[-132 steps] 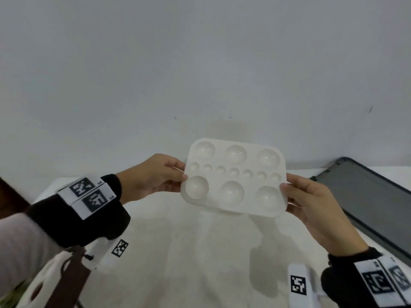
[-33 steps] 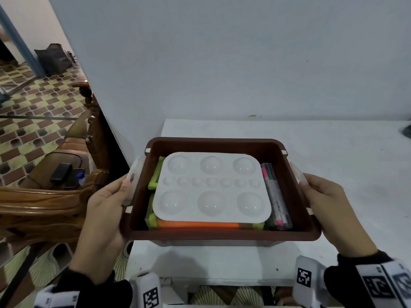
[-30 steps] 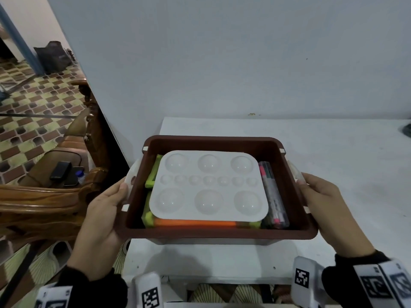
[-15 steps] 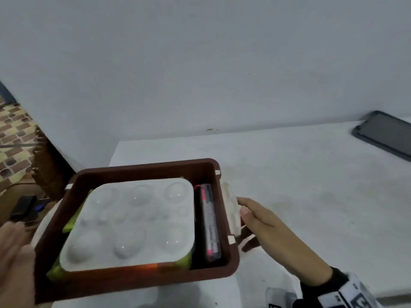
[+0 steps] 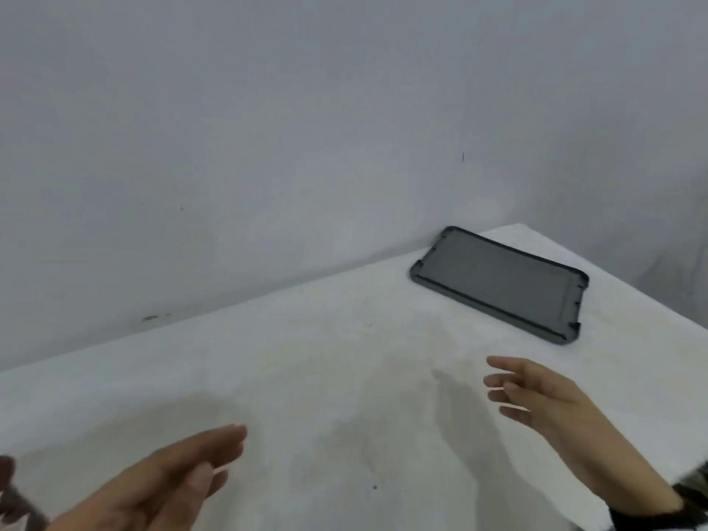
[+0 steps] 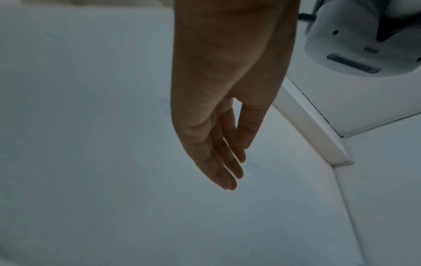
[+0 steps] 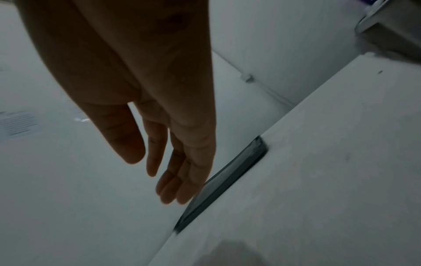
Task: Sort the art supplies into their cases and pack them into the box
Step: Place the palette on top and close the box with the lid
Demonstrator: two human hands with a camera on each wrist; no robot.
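Both my hands hover empty over the white table (image 5: 344,358). My left hand (image 5: 226,457) is at the lower left, its fingers straight and held together; the left wrist view shows this left hand (image 6: 216,144) holding nothing. My right hand (image 5: 536,392) is at the right with its fingers loosely spread, a little short of a flat dark grey lid (image 5: 498,285). The right wrist view shows that hand (image 7: 164,162) empty, with the lid's edge (image 7: 227,178) just past the fingertips. The brown box with the supplies is out of view.
The lid lies in the table's far right corner, against the grey wall (image 5: 306,128). The table's right edge runs close behind the lid. A blurred dark shape (image 5: 7,473) shows at the lower left border.
Both hands have let go of the brown box, which has left the view to the left. The view has swung right toward the grey lid, and my right hand has moved toward it.
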